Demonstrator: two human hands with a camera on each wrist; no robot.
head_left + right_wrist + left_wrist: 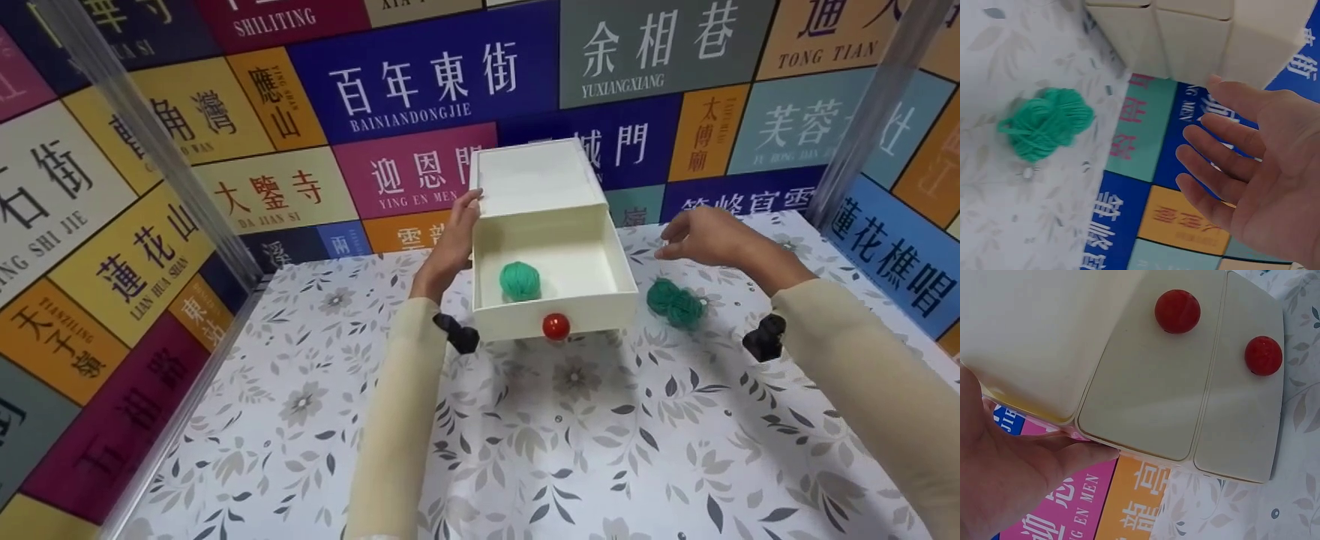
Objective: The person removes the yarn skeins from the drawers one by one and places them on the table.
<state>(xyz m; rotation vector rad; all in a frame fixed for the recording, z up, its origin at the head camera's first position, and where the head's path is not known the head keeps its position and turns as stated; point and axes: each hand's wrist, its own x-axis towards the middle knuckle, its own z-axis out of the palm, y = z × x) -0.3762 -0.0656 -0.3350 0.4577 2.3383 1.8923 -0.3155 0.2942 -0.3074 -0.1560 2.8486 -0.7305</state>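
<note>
A white chest of drawers [536,178] stands on the table, its top drawer [510,319] pulled out. Inside that drawer lies a green yarn ball [520,281]. My left hand [450,244] rests against the chest's left side, fingers extended along it in the left wrist view. Two closed lower drawer fronts show there, each with a red knob [1177,311]. To the right of the chest, my right hand [709,236] hovers with loosely bent fingers, holding nothing. Below it a darker green bundle of yarn [675,304] lies on the table, apart from the hand.
The table [300,465] has a white cover printed with grey leaves and flowers. Behind it rises a wall [420,82] of coloured sign panels with Chinese lettering. Clear upright posts [187,180] stand at the left and right. Each wrist carries a small black mount [765,339].
</note>
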